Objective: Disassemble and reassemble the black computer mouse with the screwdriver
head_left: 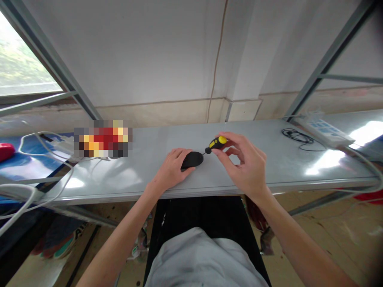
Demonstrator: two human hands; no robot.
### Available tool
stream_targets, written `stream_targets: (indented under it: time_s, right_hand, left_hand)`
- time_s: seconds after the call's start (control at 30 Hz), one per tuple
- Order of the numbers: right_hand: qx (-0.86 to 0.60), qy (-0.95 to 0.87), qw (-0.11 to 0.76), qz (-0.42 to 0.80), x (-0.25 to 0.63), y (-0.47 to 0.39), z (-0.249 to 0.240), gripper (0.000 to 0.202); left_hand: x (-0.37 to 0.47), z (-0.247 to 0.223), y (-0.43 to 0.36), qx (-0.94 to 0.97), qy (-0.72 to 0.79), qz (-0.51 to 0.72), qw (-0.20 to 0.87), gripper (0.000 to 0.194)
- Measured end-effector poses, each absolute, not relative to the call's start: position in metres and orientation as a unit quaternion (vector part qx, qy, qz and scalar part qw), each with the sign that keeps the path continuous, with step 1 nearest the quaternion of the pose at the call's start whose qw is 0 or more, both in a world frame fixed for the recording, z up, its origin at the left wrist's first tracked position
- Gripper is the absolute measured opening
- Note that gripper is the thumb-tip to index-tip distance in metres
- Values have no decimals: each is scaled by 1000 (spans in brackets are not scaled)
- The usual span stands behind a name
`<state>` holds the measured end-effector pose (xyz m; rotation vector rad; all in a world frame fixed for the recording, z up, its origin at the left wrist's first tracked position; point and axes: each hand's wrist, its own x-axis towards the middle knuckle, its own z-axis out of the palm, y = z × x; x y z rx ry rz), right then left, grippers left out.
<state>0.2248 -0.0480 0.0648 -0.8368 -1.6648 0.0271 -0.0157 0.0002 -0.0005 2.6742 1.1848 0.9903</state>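
Apparently, the step in hand is working the screwdriver [212,145] at one end of the mouse [193,160], which appears to rest on the tabletop [167,137]. The left hand [173,168] grips the mouse, fingers on its far side, thumb on the near; the right hand [249,164] pinches the screwdriver by its yellow-and-black handle, shaft slanting down to the mouse's right end. Whether the tip is seated, I cannot tell. The next move likely calls for firm bracing and careful alignment.

Passage between black mouse [193,160] and wall [149,59]; power strip [337,137], coiled cable [296,136] obstruct right side
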Motion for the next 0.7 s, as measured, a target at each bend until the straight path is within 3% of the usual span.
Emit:
stream_targets:
  time_s: [0.23, 0.7]
  right_hand:
    - [-360, -714, 599, 25, 226, -46, 65, 35]
    - [-358, -713, 601, 35, 228, -45, 67, 39]
  left_hand:
    - [-16, 0, -3, 873, 382, 304, 15, 60]
    - [-15, 3, -5, 880, 372, 294, 33, 50]
